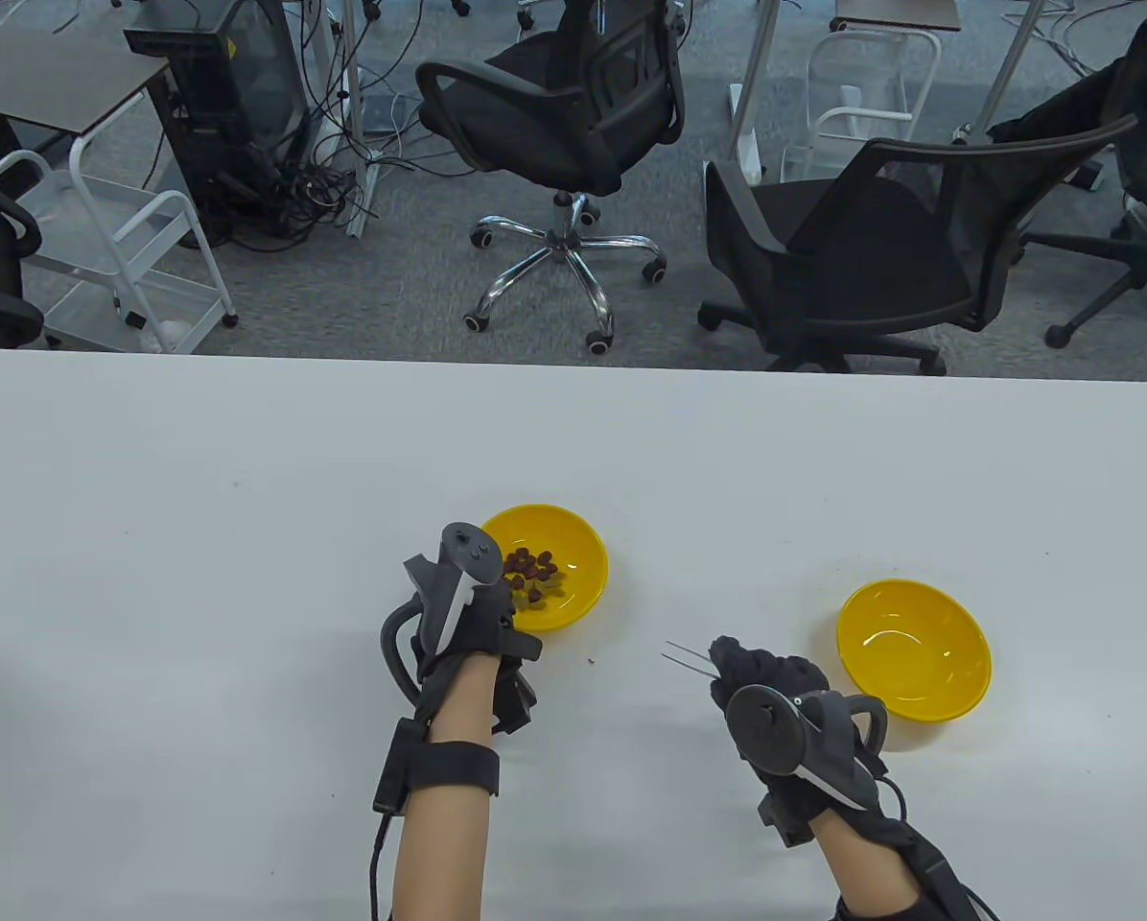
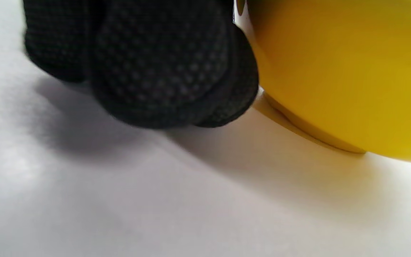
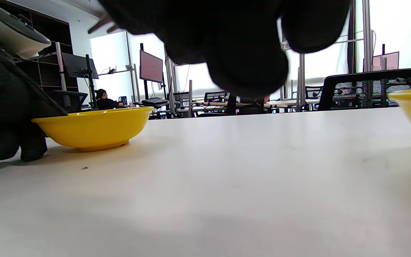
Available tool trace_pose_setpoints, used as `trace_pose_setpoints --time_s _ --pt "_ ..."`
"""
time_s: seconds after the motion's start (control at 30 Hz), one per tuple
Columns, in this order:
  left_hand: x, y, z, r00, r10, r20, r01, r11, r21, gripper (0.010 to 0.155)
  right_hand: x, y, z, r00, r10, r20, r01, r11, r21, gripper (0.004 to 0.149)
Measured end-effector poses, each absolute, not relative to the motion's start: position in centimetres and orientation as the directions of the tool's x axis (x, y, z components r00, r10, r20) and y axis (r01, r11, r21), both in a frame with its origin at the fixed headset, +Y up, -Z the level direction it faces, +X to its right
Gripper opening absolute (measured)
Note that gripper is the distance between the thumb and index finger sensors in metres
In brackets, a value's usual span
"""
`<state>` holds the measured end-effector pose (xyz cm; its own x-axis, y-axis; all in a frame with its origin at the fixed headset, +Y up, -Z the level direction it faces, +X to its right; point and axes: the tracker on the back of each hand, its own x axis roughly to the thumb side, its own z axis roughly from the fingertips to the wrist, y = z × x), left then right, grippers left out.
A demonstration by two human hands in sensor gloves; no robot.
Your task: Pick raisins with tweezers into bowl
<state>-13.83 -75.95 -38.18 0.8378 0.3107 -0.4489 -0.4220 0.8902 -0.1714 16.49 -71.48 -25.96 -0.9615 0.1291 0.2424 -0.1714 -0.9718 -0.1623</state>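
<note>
Two yellow bowls: raisin bowl (image 1: 578, 561) left of empty bowl (image 1: 914, 662). Left hand (image 1: 468, 624) grips raisin bowl rim; right hand (image 1: 775, 686) pinches one tweezers (image 1: 689, 659).

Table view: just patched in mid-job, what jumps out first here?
Two yellow bowls on the white table: the left bowl holds a cluster of dark raisins, and the right bowl looks empty. The left hand rests against the raisin bowl's near rim, while the right hand, between the bowls, holds tweezers pointing left.

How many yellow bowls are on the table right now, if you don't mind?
2: bowl with raisins beside the left hand; empty bowl right of the right hand.
</note>
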Motion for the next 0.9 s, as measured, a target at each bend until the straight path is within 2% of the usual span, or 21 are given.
trace_pose_setpoints --time_s 0.17,0.47,0.9 --pt "-14.0 -75.9 -37.9 0.815 0.38 -0.438 -0.48 0.866 -0.142 0.057 16.5 -71.5 -26.0 -0.962 0.129 0.241 -0.171 -0.972 -0.161 0.051" --pt "-14.0 -74.4 -36.2 0.845 0.423 -0.327 -0.476 0.874 -0.102 0.052 17.1 -71.0 -26.0 -0.956 0.177 0.233 -0.219 -0.962 -0.166 0.051" --pt "-11.4 -72.2 -30.4 0.861 0.504 -0.074 -0.508 0.843 -0.177 0.053 17.7 -69.9 -25.6 -0.945 0.226 0.235 -0.277 -0.937 -0.214 0.053"
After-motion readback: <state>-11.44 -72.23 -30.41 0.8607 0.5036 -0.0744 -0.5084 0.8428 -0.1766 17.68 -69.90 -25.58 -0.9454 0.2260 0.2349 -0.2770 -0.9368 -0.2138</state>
